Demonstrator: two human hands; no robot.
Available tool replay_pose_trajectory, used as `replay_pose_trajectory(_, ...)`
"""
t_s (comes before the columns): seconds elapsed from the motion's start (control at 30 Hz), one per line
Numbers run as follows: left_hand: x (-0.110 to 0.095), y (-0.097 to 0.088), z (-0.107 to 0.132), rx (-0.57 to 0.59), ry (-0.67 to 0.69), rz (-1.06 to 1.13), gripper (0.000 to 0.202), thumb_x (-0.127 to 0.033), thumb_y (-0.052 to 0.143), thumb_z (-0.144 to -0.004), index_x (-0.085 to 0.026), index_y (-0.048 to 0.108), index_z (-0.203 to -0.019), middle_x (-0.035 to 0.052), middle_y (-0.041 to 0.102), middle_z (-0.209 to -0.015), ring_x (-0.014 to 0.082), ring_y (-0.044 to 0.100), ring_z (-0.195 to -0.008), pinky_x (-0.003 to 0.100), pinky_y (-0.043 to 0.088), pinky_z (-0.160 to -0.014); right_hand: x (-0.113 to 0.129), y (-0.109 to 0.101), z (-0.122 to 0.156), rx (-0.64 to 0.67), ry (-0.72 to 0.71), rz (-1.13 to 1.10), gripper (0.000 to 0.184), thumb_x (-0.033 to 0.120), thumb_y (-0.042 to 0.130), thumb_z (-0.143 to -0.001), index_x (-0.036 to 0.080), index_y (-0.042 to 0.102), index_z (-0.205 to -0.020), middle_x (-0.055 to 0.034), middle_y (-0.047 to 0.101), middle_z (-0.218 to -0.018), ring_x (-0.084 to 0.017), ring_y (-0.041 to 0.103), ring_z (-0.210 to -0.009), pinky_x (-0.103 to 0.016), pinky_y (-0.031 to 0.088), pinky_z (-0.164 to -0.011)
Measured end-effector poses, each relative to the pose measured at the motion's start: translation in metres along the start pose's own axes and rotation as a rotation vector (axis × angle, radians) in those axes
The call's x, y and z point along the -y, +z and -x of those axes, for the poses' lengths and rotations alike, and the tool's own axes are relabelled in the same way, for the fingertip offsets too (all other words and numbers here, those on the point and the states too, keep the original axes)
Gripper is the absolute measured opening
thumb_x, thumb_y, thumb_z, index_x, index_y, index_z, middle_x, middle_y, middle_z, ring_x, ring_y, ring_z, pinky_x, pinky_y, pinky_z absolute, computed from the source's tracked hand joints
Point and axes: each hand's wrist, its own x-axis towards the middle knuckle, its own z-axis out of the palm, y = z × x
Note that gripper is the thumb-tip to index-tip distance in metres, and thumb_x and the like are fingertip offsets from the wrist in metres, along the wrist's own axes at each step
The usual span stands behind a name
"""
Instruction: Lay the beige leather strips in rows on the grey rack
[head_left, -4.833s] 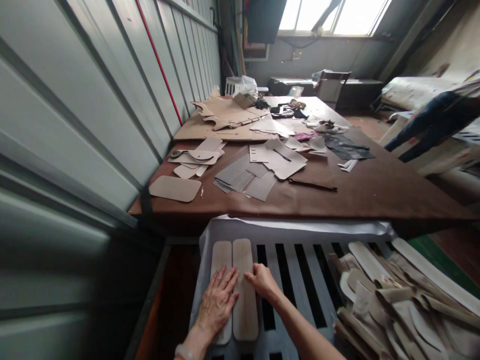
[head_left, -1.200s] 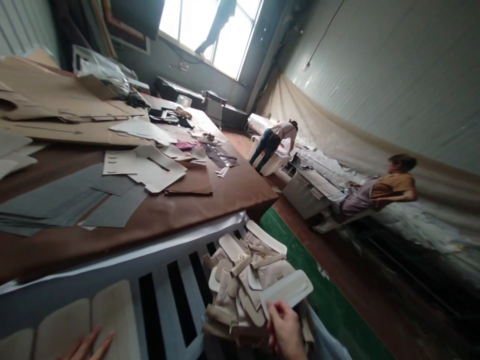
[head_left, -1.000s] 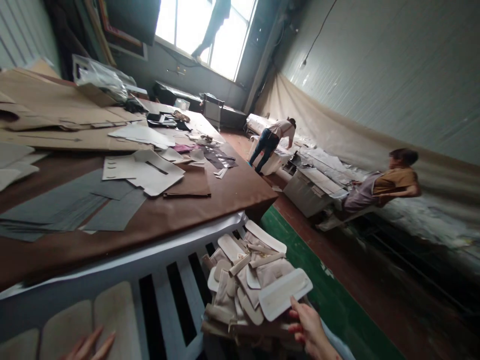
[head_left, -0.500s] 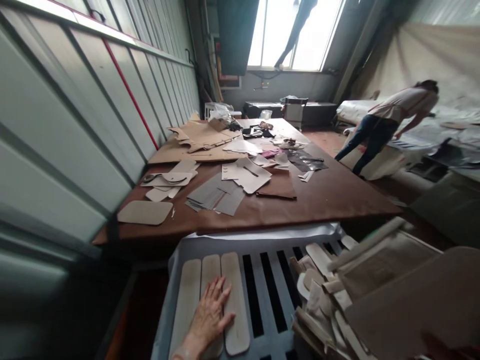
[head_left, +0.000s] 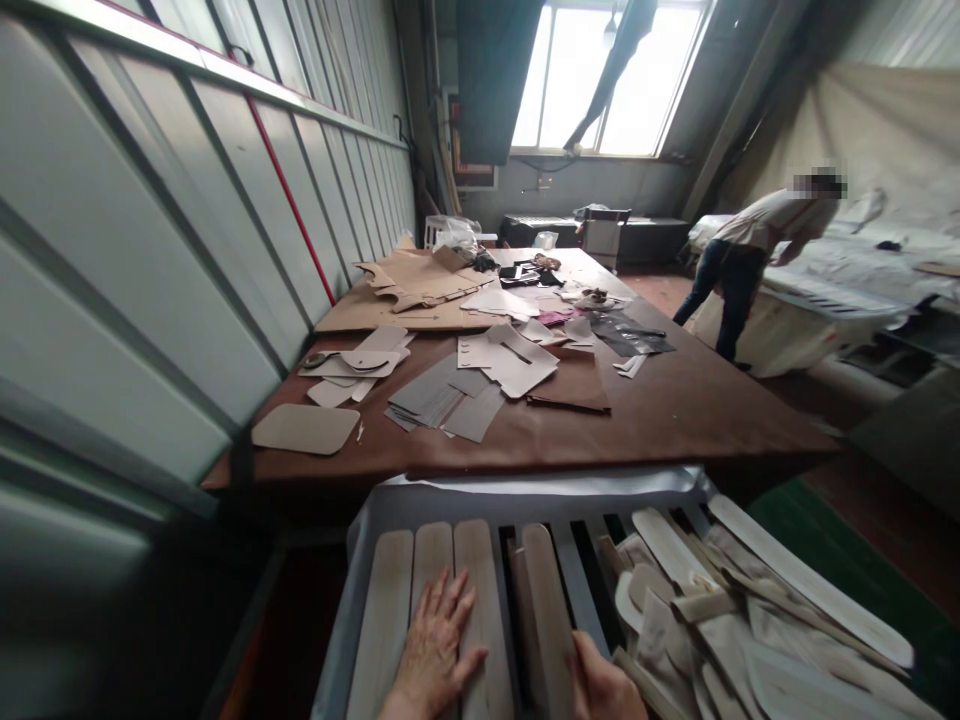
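Three long pale boards with rounded ends (head_left: 381, 610) lie side by side on a slatted grey rack (head_left: 371, 505). My left hand (head_left: 439, 635) rests flat on the middle and right boards, fingers spread. To its right, my right hand (head_left: 604, 680) grips a similar pale board (head_left: 546, 600), tilted on its long edge above the rack's dark slots. A brownish strip shows along that board's left side. Beside my right hand lies a heap of beige fabric-like pieces (head_left: 697, 640) mixed with more pale boards.
Beyond the rack stands a brown-covered table (head_left: 660, 410) with grey sheets (head_left: 439, 390), pale cut pieces (head_left: 510, 360) and cardboard (head_left: 420, 280). A corrugated metal wall (head_left: 150, 250) runs along the left. Another person (head_left: 757, 240) bends over a worktop at the far right.
My right hand has come into clear view, holding a pale board beside the three laid ones. A large beige piece at the right has gone from view. My left hand stays on the boards.
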Motion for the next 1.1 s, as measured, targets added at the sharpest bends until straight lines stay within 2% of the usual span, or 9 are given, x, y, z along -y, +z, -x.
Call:
replay_pose_trajectory(0.07,0.001,0.001,0.0,-0.012,0.002,-0.011,0.067,-0.047,0.063,-0.079,-0.037,0.035,-0.14,-0.0054,0.024,-0.156,0.0301,0.019,-0.144,0.056,0.027,-0.116,-0.005,0.005,-0.017,0.119,0.002,-0.023,0.037,0.041,0.025,-0.094,0.022,0.056,-0.091,-0.0058,0.063,-0.071,-0.024,0.063,-0.069,-0.027,0.037,-0.057)
replay_pose_trajectory(0.2,-0.003,0.003,-0.005,-0.065,0.039,-0.04,0.059,-0.048,0.059,-0.083,-0.031,0.042,-0.136,-0.0013,0.029,-0.155,0.0308,0.025,-0.142,0.056,0.032,-0.114,-0.011,0.013,-0.058,0.14,0.019,-0.258,0.026,0.042,0.041,-0.084,0.019,0.049,-0.074,-0.0039,0.059,-0.072,-0.019,0.056,-0.07,-0.026,0.037,-0.065)
replay_pose_trajectory(0.37,-0.013,0.004,-0.017,-0.128,0.091,-0.045,0.054,-0.048,0.058,-0.084,-0.018,0.05,-0.128,0.0073,0.043,-0.147,0.027,0.039,-0.135,0.044,0.041,-0.11,-0.02,0.036,-0.085,0.294,0.092,-0.505,0.03,0.047,0.05,-0.069,0.017,0.048,-0.069,-0.002,0.053,-0.068,-0.017,0.05,-0.068,-0.025,0.036,-0.062)
replay_pose_trajectory(0.5,-0.018,0.002,-0.025,-0.149,0.081,-0.063,0.057,-0.055,0.052,-0.086,-0.028,0.045,-0.135,0.0059,0.051,-0.139,0.0276,0.046,-0.129,0.049,0.043,-0.108,-0.026,0.044,-0.084,0.348,0.12,-0.551,0.033,0.048,0.049,-0.068,0.016,0.05,-0.071,-0.0025,0.055,-0.07,-0.015,0.05,-0.065,-0.023,0.038,-0.059)
replay_pose_trajectory(0.57,-0.021,0.0,-0.029,-0.146,0.07,-0.083,0.059,-0.058,0.055,-0.083,-0.033,0.044,-0.136,0.006,0.052,-0.137,0.0294,0.048,-0.127,0.052,0.043,-0.107,-0.027,0.045,-0.083,0.356,0.137,-0.529,0.031,0.047,0.049,-0.07,0.016,0.051,-0.072,-0.0018,0.054,-0.068,-0.014,0.049,-0.062,-0.022,0.037,-0.055)
replay_pose_trajectory(0.73,-0.029,0.002,-0.035,-0.137,0.026,-0.108,0.064,-0.057,0.065,-0.075,-0.03,0.051,-0.131,0.0079,0.052,-0.138,0.0334,0.047,-0.126,0.057,0.04,-0.107,-0.024,0.046,-0.087,0.326,0.165,-0.392,0.016,0.03,0.053,-0.074,0.017,0.048,-0.067,0.0006,0.052,-0.062,-0.014,0.05,-0.062,-0.02,0.034,-0.054)
replay_pose_trajectory(0.87,-0.034,0.007,-0.036,-0.087,0.093,-0.06,0.065,-0.042,0.066,-0.077,-0.023,0.045,-0.136,0.0039,0.042,-0.148,0.0299,0.039,-0.134,0.048,0.038,-0.112,-0.016,0.045,-0.089,0.292,0.198,-0.258,0.015,0.017,0.053,-0.077,0.016,0.045,-0.064,0.0021,0.051,-0.061,-0.012,0.049,-0.061,-0.019,0.032,-0.054)
replay_pose_trajectory(0.93,-0.035,0.01,-0.036,-0.081,0.112,-0.051,0.066,-0.036,0.061,-0.08,-0.023,0.039,-0.141,0.0014,0.038,-0.151,0.0273,0.035,-0.137,0.044,0.04,-0.112,-0.01,0.042,-0.088,0.274,0.209,-0.191,0.018,0.012,0.055,-0.077,0.016,0.045,-0.063,0.0023,0.052,-0.062,-0.012,0.05,-0.063,-0.019,0.031,-0.055)
replay_pose_trajectory(1.1,-0.031,0.018,-0.037,-0.104,0.175,-0.125,0.062,-0.037,0.052,-0.086,-0.027,0.033,-0.145,-0.0031,0.032,-0.152,0.0281,0.033,-0.139,0.049,0.04,-0.11,0.004,0.035,-0.086,0.26,0.253,-0.03,0.014,0.013,0.058,-0.079,0.015,0.053,-0.065,-0.0013,0.059,-0.066,-0.015,0.057,-0.068,-0.021,0.033,-0.058)
